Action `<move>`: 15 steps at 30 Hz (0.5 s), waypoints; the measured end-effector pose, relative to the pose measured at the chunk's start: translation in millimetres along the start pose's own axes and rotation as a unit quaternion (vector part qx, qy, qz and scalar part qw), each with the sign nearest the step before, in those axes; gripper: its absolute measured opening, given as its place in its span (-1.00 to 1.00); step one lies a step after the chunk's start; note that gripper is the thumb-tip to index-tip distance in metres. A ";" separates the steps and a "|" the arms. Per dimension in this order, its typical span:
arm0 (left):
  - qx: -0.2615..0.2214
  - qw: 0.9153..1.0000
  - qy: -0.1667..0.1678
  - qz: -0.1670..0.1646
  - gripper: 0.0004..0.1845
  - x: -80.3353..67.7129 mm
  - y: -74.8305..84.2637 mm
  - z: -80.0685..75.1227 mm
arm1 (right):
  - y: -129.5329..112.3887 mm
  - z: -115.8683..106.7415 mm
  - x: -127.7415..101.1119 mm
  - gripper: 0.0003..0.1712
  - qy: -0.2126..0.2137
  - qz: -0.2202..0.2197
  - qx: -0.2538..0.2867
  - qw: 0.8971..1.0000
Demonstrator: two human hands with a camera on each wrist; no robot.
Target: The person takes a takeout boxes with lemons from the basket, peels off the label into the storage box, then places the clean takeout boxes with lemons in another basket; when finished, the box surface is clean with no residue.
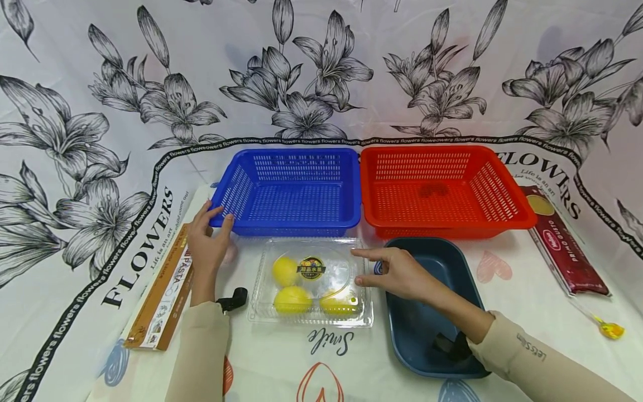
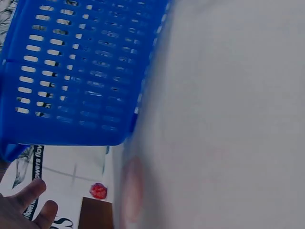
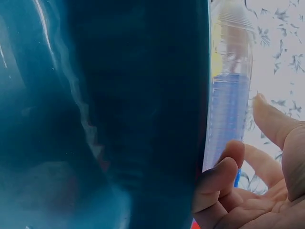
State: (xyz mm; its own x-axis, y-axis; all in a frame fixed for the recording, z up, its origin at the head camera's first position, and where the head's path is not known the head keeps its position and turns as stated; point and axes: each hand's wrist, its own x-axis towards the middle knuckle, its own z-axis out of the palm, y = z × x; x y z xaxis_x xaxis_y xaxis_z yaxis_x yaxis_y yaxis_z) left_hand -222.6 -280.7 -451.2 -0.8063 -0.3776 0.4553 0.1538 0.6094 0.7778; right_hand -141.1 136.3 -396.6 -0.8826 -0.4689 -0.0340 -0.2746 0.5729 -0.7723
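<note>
A clear plastic fruit box [image 1: 339,254] with a black and gold label lies closed on the cloth, and yellow round fruit [image 1: 293,300] shows through its lid. My right hand [image 1: 402,273] is at the box's right edge, index finger and thumb spread apart. In the right wrist view its other fingers [image 3: 217,183] bend beside the dark blue tub [image 3: 143,95]. My left hand [image 1: 207,240] is at the near left corner of the blue basket [image 1: 296,230], fingers spread by the rim. Its fingers [image 2: 31,193] appear below the basket in the left wrist view, gripping nothing.
A red basket [image 1: 452,224] stands right of the blue one. The dark blue tub [image 1: 422,352] sits under my right forearm. On the left lies a long pasta box [image 1: 161,301] near a black object [image 1: 233,300]. A dark red packet [image 1: 567,245] and a yellow flower-like item [image 1: 610,329] lie far right.
</note>
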 end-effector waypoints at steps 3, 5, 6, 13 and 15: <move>0.016 1.000 -0.021 0.001 -0.50 2.7 7.7 -4.9 | -0.3 -3.4 -0.6 -0.30 0.001 0.005 -0.007 1.000; 0.026 0.999 -0.032 0.011 -0.49 4.5 15.1 -8.8 | -1.4 -6.7 0.0 -0.28 0.005 0.007 -0.012 1.000; 0.030 0.999 -0.038 0.020 -0.48 5.7 19.2 -10.5 | -2.0 -8.7 0.3 -0.28 0.006 0.008 -0.014 1.000; 0.038 0.989 -0.128 0.061 -0.43 10.1 51.9 -20.3 | -5.0 -23.0 4.5 -0.28 0.033 -0.004 -0.008 0.999; 0.035 0.983 -0.170 0.066 -0.42 9.4 62.6 -22.4 | -5.6 -26.1 5.6 -0.28 0.045 -0.011 -0.004 0.999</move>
State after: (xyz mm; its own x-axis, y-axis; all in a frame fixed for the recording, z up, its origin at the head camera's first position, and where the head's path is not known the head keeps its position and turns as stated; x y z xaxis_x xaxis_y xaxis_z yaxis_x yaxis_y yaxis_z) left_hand -207.7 -261.8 -388.6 -0.9278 -0.0441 0.3704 0.2406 0.6881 0.6846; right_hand -154.5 148.0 -375.9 -0.9071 -0.4189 0.0408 -0.2969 0.5681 -0.7675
